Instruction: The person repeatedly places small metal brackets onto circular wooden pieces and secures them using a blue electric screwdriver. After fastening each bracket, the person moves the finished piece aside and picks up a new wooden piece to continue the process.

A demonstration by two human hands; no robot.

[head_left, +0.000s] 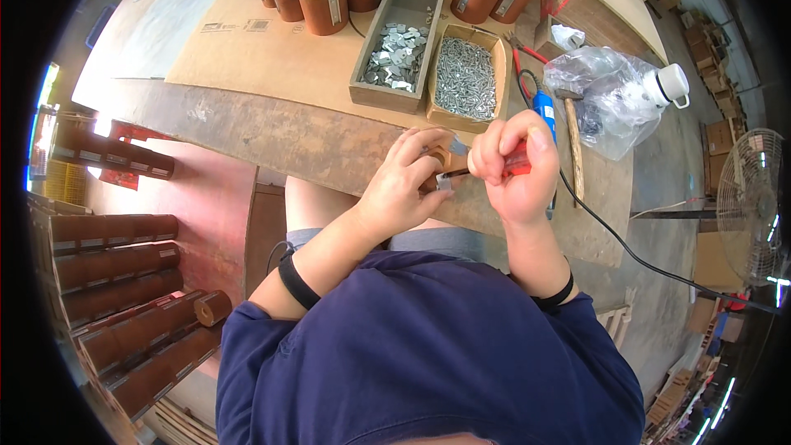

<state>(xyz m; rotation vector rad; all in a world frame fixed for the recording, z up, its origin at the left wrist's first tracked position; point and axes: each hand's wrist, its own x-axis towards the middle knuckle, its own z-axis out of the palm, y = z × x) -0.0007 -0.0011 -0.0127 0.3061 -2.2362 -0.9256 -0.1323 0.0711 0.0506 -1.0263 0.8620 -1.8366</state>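
Your right hand [517, 171] is a closed fist around a red-handled screwdriver [517, 163], shaft pointing left into the work, so you can bear down and turn. Your left hand [409, 185] wraps a small brown wooden block [442, 166] at the near edge of the bench [272, 128], fingers curled tight to keep it from spinning; a small metal plate [444, 184] sits on it right at the tip. Just beyond, two wooden trays within easy reach: left one [397, 41] holds flat metal plates, right one [466, 76] holds screws. To the right lie a hammer [572, 136], a blue corded tool [542, 107] and a plastic bag [606, 91]. Farthest back, finished brown blocks [323, 2] stand in rows. More are stacked on the rack [115, 264] at your left.
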